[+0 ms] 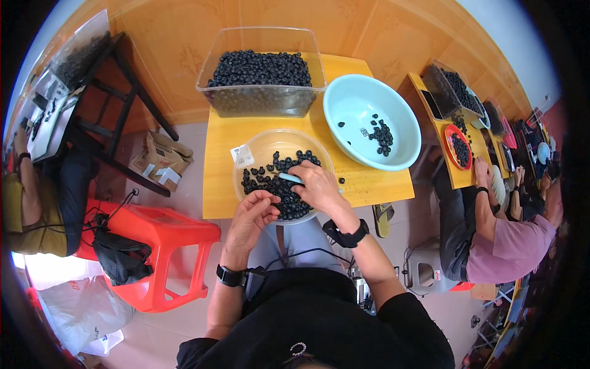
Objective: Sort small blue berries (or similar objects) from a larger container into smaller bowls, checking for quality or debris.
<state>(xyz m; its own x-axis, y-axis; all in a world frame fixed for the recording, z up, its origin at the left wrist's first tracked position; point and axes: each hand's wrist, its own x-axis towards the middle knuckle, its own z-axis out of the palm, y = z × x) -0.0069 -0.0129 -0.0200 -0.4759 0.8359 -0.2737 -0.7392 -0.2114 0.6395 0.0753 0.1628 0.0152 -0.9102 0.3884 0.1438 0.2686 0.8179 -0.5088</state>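
A shallow round clear tray [329, 161] lies at the front of the yellow table, with many small black ring-like parts [295, 211] in it. Over its near left edge, my left hand [251, 216] is closed in a pinch; dark parts lie right at its fingertips, and I cannot make out what is between them. My right hand [318, 186] reaches over the tray's right side, closed round a slim tool with a light-blue handle [291, 178]. The tool's working end is hard to see. The fingertips of both hands are close together, apart from each other.
Behind the tray stands a clear bin [258, 104] heaped with black parts. To its right, a light-blue basin [344, 98] holds a few more. A red stool [166, 240] is at left. Co-workers sit on both sides, one by an orange-red plate [450, 130] of parts.
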